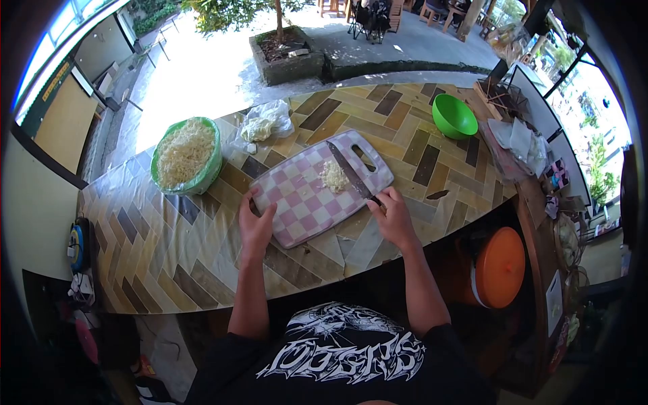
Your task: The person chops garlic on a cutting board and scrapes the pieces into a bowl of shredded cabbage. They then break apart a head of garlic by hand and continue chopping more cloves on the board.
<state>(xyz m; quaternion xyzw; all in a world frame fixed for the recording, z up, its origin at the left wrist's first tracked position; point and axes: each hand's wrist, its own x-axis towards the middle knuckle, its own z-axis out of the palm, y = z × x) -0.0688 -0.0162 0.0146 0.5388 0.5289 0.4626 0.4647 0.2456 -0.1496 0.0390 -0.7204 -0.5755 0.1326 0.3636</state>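
Green bowl (185, 156) w/ shredded cabbage (183, 152)

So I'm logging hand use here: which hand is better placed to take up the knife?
Right. The right hand is at the knife handle near the board's right edge, seemingly touching it. The left hand rests on the board's left edge, away from the knife.
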